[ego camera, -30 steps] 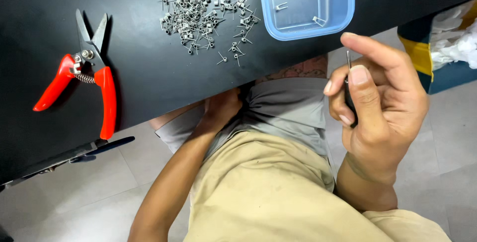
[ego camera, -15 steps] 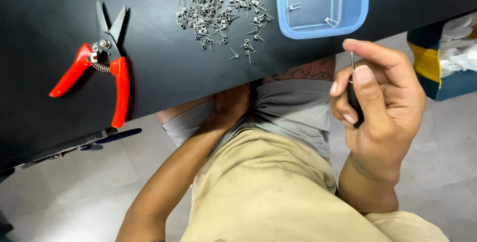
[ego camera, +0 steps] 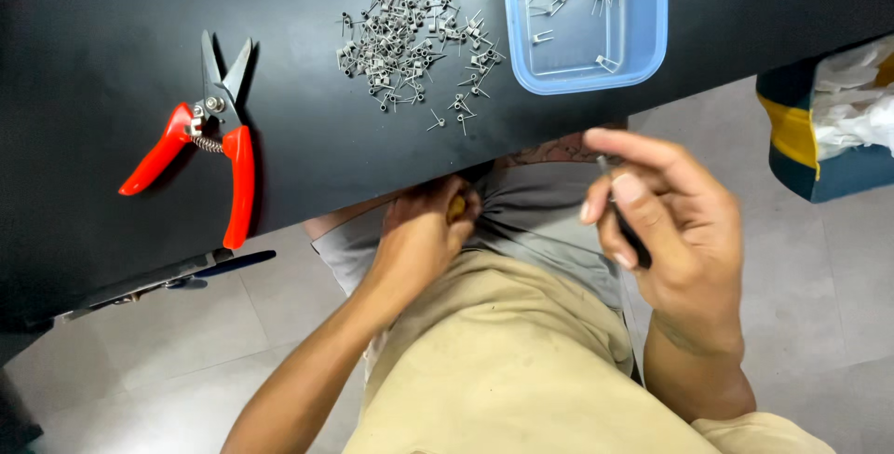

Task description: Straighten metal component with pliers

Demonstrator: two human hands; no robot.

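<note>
My right hand (ego camera: 680,230) is raised below the table edge, its thumb and fingers pinched on a thin dark metal rod (ego camera: 626,223). Just under the edge of the black table (ego camera: 93,63), at my lap, my left hand (ego camera: 419,240) is curled around a small yellowish object (ego camera: 457,209) that is mostly hidden. On the table lies a heap of several small metal wire coils (ego camera: 410,40). A blue plastic tray (ego camera: 652,35) to its right holds more coils.
Red-handled cutters (ego camera: 209,151) lie open on the left of the table. A dark flat tool (ego camera: 168,277) sticks out at the table's near edge. A blue and yellow bag (ego camera: 829,128) with white contents stands on the grey floor at right.
My left hand has come out from under the table edge into view. My right hand with the rod shifted slightly left and down. The view has drifted so table items sit further right.
</note>
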